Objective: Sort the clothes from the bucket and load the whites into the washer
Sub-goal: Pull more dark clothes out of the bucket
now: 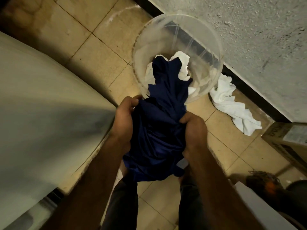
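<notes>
Both hands, left hand [123, 117] and right hand [193, 128], fingers gripping navy garment [159, 130], drawing it from bucket [137, 47] at 12 o'clock to separate it from whites [181, 59].

A single wide-angle camera sat on my head and looked forward and steeply down, almost straight at the tiled floor [79, 22]. It was close to my left hand [123, 117] and right hand [194, 128], which gripped the navy garment [159, 130] at frame centre. My forearms entered from the lower edge. The clear bucket [149, 47] lay just beyond them, with the rough wall [249, 30] at top right.
</notes>
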A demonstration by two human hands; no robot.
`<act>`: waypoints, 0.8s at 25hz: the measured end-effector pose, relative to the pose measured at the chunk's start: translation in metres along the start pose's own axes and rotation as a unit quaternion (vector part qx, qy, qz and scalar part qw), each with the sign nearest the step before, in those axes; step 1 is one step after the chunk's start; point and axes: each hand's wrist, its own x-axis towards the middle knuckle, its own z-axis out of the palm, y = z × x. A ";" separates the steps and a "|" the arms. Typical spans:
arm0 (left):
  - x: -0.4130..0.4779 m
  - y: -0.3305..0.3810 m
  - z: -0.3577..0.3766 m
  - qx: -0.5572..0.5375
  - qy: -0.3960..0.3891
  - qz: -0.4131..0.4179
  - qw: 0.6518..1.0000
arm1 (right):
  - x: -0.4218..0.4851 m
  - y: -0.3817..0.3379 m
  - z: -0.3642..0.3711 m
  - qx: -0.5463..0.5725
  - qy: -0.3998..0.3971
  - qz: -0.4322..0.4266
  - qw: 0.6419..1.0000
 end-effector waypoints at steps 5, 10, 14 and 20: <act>0.024 0.013 0.008 0.078 0.003 -0.069 0.995 | -0.024 0.024 -0.013 0.099 -0.063 0.022 0.993; 0.041 -0.022 0.030 0.373 -0.053 -0.032 0.926 | -0.025 0.055 -0.015 0.099 -0.103 0.041 0.989; 0.051 -0.041 0.014 0.517 -0.065 -0.056 0.852 | -0.016 0.072 -0.009 0.020 -0.137 0.064 0.988; 0.051 -0.061 -0.030 0.678 -0.002 -0.052 0.733 | -0.005 0.082 -0.009 -0.357 -0.157 -0.009 0.921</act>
